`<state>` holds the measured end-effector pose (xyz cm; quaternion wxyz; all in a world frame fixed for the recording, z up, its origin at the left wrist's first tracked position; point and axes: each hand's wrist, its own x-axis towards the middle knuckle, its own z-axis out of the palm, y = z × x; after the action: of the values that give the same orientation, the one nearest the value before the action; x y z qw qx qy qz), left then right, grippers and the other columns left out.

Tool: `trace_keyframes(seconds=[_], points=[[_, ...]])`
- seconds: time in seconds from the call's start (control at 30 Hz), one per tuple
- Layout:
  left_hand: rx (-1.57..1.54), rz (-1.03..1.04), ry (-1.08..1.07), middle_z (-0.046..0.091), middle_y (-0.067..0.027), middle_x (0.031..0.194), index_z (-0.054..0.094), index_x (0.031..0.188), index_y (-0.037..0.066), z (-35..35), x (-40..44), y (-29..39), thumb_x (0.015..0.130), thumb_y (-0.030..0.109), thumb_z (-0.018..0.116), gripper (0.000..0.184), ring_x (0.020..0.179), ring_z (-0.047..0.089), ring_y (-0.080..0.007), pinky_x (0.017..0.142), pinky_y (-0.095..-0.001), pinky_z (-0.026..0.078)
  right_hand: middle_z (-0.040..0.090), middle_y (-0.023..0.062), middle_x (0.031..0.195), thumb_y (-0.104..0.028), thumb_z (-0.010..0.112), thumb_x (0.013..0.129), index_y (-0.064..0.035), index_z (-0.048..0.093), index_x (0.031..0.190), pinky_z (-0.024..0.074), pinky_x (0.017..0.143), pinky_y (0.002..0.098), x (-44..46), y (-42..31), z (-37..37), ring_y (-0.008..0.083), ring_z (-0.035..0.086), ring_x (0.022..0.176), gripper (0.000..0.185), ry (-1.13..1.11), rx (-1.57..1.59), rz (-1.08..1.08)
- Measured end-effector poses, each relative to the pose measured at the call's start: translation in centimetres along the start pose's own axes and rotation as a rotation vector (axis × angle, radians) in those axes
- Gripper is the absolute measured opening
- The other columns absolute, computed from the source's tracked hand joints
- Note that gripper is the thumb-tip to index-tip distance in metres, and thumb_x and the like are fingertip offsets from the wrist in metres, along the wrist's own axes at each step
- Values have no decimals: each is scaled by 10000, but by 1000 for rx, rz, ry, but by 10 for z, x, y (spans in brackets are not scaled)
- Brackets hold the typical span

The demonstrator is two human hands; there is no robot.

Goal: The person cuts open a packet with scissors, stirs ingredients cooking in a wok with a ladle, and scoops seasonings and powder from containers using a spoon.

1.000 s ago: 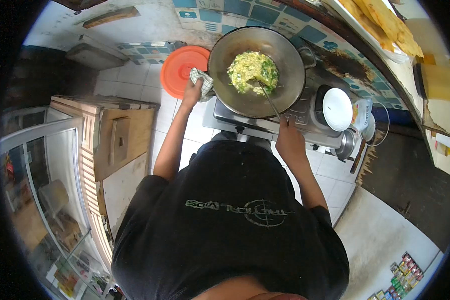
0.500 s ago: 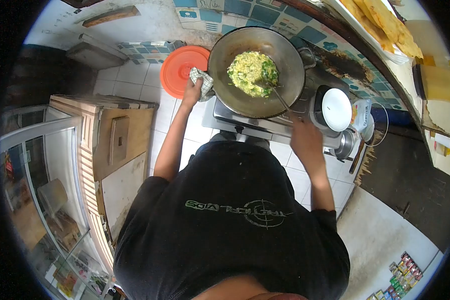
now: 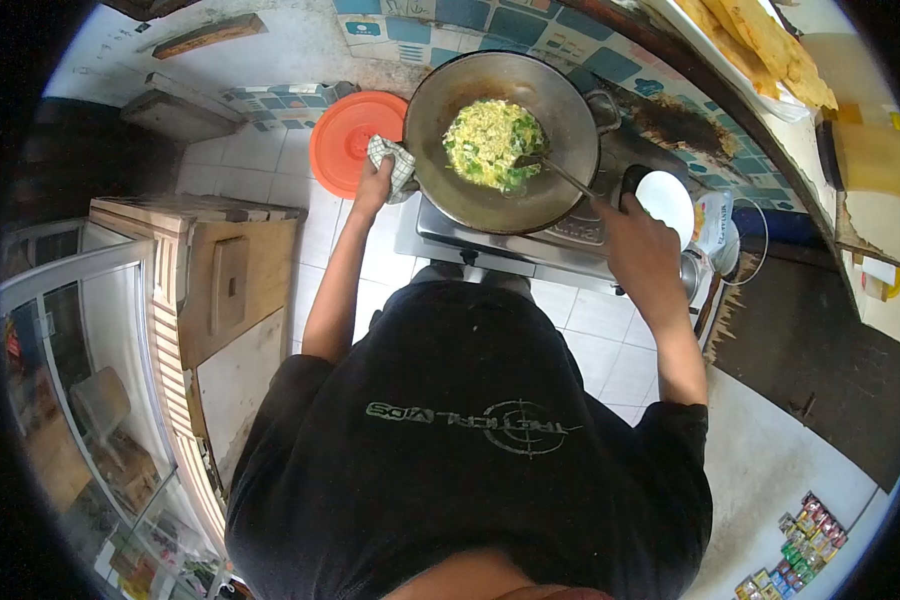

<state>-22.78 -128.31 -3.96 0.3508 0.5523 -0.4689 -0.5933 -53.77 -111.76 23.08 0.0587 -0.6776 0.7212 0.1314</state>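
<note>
From my head camera, here we are at the stove point(image 3: 530, 250): the big metal wok point(image 3: 470, 208) sits on it, and in the bottom of the wok lies the food point(image 3: 490, 140), yellow bits flecked with chopped green. My left hand point(image 3: 372, 190) is curled round a checked cloth point(image 3: 394, 166), pressed up against the wok's left side; how much of the handle I've got through it, I cannot tell. Over on the right, my right hand point(image 3: 645, 248) has its fingers wrapped round the end of a long spatula point(image 3: 568, 180), slanting over the rim, its blade down in the right-hand side of the food! Just beyond that hand, a white bowl point(image 3: 670, 203), with a plastic packet point(image 3: 712, 218) beside it. And left of the wok, behind the cloth, a round orange lid point(image 3: 342, 145).
</note>
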Motion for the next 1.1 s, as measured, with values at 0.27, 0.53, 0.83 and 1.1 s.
trace_keyframes(seconds=[0.27, 0.53, 0.83, 1.1], points=[[-34, -1, 2, 623, -112, 1174, 466, 1302, -13, -1, 1, -4, 970, 255, 491, 428, 1086, 590, -197, 942, -327, 444, 610, 175, 1138, -21, 595, 757, -155, 628, 1208, 554, 670, 426, 40, 23, 55, 331, 685, 806, 472, 66, -11, -75], [-21, 13, 13, 617, -112, 1183, 465, 1301, -14, 2, -1, -1, 969, 240, 481, 418, 1087, 590, -196, 947, -334, 444, 609, 151, 977, -5, 556, 748, -151, 639, 1177, 538, 648, 426, -13, -2, -6, 340, 661, 743, 461, -82, -17, -60], [-26, 24, -1, 629, -107, 1157, 494, 1274, -8, -2, -1, -6, 969, 228, 479, 386, 1068, 599, -189, 926, -329, 459, 596, 175, 1024, 14, 552, 742, -114, 611, 1202, 531, 666, 444, -5, -14, 2, 353, 659, 782, 482, -41, 109, -75], [-69, -7, -36, 635, -103, 1143, 507, 1257, -8, -2, 5, -11, 969, 228, 481, 373, 1056, 604, -189, 918, -329, 461, 637, 237, 1012, -33, 521, 789, -111, 631, 1170, 521, 741, 473, 22, -7, 40, 388, 652, 851, 404, -88, 174, -88]])
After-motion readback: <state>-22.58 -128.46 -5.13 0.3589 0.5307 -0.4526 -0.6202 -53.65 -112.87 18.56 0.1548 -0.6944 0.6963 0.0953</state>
